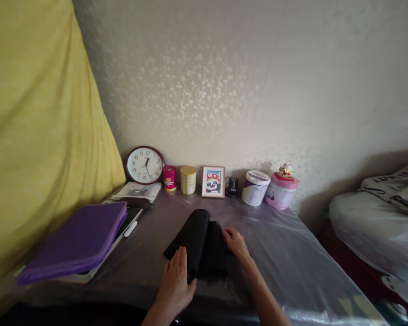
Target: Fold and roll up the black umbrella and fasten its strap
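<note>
A folded black cloth (200, 240) lies on the plastic-covered table (285, 253), near its front edge. My left hand (175, 283) rests flat on the cloth's near left part, fingers stretched out and together. My right hand (235, 242) touches the cloth's right edge with its fingers curled down onto the fabric. Neither hand lifts the cloth off the table.
A purple zip folder (78, 242) lies at the left over a tablet with a white pen (130, 228). Along the wall stand a round clock (145, 165), a red tin (169, 178), a gold tin (188, 179), a framed picture (213, 181), a white tub (255, 187) and a pink tub (281, 190). A yellow curtain (37, 136) hangs left; bedding (377, 226) lies right.
</note>
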`<state>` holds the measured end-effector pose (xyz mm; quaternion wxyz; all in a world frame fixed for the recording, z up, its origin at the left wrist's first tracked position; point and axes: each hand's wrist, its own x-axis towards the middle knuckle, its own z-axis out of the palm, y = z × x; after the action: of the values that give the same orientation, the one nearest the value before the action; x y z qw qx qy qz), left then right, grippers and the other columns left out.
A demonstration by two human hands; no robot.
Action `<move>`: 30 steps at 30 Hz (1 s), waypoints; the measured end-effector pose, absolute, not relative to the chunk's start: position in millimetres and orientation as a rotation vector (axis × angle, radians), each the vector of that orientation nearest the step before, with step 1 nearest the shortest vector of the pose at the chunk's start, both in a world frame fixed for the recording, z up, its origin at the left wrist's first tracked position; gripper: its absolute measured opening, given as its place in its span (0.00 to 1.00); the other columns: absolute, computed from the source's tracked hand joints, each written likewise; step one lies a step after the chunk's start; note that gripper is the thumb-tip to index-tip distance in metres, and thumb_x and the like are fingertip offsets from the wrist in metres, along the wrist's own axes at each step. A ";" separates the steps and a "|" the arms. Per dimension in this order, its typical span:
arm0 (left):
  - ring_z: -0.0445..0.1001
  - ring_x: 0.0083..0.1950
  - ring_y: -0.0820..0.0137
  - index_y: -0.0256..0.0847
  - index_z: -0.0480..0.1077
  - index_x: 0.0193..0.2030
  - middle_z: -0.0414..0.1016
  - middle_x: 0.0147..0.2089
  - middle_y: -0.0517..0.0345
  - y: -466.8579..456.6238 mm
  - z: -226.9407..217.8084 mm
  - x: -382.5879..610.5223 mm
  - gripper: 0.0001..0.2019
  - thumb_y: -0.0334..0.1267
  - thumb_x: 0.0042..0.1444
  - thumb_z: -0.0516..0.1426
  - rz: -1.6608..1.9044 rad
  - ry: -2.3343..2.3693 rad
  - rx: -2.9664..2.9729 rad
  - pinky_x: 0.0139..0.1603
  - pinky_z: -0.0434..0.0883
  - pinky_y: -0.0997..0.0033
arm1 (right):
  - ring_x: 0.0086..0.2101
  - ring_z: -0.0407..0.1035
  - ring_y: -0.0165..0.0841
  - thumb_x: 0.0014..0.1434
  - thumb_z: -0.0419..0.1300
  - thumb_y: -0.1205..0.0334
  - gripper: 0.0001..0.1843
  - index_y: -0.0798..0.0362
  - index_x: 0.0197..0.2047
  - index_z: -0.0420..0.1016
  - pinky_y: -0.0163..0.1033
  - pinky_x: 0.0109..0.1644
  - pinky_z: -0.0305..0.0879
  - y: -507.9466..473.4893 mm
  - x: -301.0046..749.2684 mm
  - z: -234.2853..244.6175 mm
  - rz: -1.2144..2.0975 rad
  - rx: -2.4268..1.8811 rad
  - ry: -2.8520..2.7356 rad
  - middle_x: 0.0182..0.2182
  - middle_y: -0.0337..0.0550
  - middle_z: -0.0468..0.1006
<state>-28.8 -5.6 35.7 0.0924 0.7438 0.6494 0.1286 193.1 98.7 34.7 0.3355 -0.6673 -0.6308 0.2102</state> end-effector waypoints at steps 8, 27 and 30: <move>0.57 0.64 0.66 0.24 0.48 0.63 0.56 0.64 0.41 4.1 21.7 -36.0 0.33 0.33 0.48 0.46 0.565 1.887 2.089 0.63 0.56 0.65 | 0.29 0.74 0.32 0.57 0.49 0.61 0.12 0.55 0.38 0.72 0.29 0.21 0.67 88.4 193.4 38.0 0.934 -1.721 -1.423 0.31 0.45 0.77; 0.61 0.58 0.52 0.30 0.54 0.61 0.66 0.57 0.43 -8.0 61.4 -25.1 0.34 0.30 0.41 0.50 0.329 2.063 2.118 0.55 0.59 0.51 | 0.38 0.72 0.36 0.55 0.50 0.65 0.14 0.50 0.41 0.74 0.37 0.42 0.63 68.3 184.1 40.8 0.335 -1.772 -1.737 0.36 0.45 0.79; 0.66 0.55 0.55 0.31 0.53 0.60 0.66 0.56 0.40 -5.9 64.2 -29.3 0.34 0.28 0.41 0.49 0.348 2.020 2.054 0.53 0.62 0.54 | 0.38 0.72 0.36 0.54 0.50 0.64 0.13 0.49 0.37 0.75 0.36 0.41 0.64 63.8 186.4 40.2 0.416 -1.696 -1.723 0.36 0.43 0.79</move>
<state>-29.3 -5.9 64.2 0.1196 0.7029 0.6910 0.1190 186.4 63.8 40.2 0.3377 -0.6508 -0.6611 0.1597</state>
